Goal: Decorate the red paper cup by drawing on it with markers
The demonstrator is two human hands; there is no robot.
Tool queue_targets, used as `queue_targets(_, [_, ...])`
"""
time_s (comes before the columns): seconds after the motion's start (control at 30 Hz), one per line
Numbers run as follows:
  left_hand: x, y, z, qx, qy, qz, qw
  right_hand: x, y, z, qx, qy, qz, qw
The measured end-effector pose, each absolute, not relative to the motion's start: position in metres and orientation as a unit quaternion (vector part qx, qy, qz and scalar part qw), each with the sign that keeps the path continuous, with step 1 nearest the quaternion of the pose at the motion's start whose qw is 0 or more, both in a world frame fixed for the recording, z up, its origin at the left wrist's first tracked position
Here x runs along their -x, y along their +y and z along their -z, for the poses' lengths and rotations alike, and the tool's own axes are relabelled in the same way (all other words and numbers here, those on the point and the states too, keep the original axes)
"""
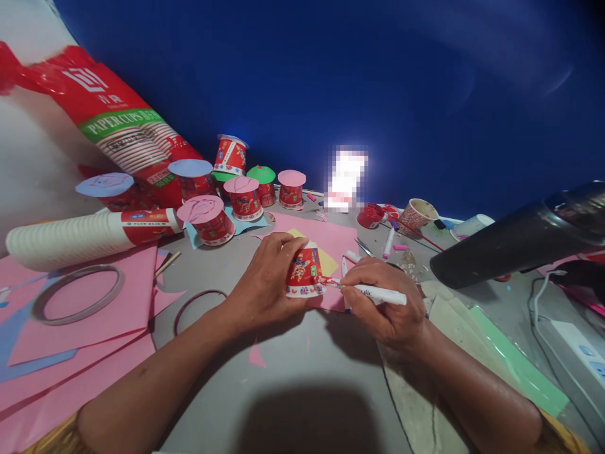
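My left hand is closed around a red printed paper cup, which stands rim down over pink paper near the middle of the table. In my right hand is a white marker, pinched between thumb and fingers. Its tip points left and reaches the cup's right side; whether it touches the cup cannot be made out. Beneath the cup lie a yellow paper piece and a pink sheet. Another marker and scissors lie beyond my right hand.
Several upturned cups with paper discs, including a pink-topped cup, stand at the back left. Nearby are stacked cups, a cup bag, and a tape ring. On the right are a dark bottle, cloth and a power strip.
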State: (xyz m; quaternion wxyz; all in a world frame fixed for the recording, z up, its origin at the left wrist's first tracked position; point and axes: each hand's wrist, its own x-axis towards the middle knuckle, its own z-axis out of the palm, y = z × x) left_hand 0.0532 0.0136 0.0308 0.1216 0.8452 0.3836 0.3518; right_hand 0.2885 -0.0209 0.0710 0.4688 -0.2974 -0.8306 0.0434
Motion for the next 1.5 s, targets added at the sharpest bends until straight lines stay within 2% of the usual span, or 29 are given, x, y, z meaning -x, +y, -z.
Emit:
queue_targets(0.47, [-0.054,0.014,-0.029,-0.844,0.384,-0.352,0.124,-0.284,-0.022,-0.066,0.286,-0.851,-0.042,0.439])
queue_targets(0.7, [-0.054,0.014,-0.031,-0.834,0.408,-0.346,0.136,-0.287,-0.025,-0.073,0.332,-0.811,-0.019,0.482])
queue_targets(0.9, [-0.054,0.014,-0.033,-0.833,0.418,-0.333,0.143,-0.285,-0.023,-0.07,0.293,-0.828,-0.033,0.477])
queue_targets(1.0, [-0.054,0.014,-0.034,-0.839,0.418,-0.324,0.126,-0.286,-0.023,-0.066,0.286,-0.826,-0.021,0.486])
queue_targets(1.17, [-0.053,0.014,-0.032,-0.841,0.403,-0.352,0.078,-0.291,-0.02,-0.061,0.357,-0.791,-0.006,0.496])
queue_targets(1.3, [-0.052,0.012,-0.032,-0.838,0.388,-0.378,0.073,-0.296,-0.011,-0.054,0.392,-0.809,-0.033,0.437])
queue_targets(1.5, [-0.053,0.009,-0.036,-0.854,0.359,-0.355,0.126,-0.302,0.001,-0.039,0.376,-0.86,-0.073,0.337])
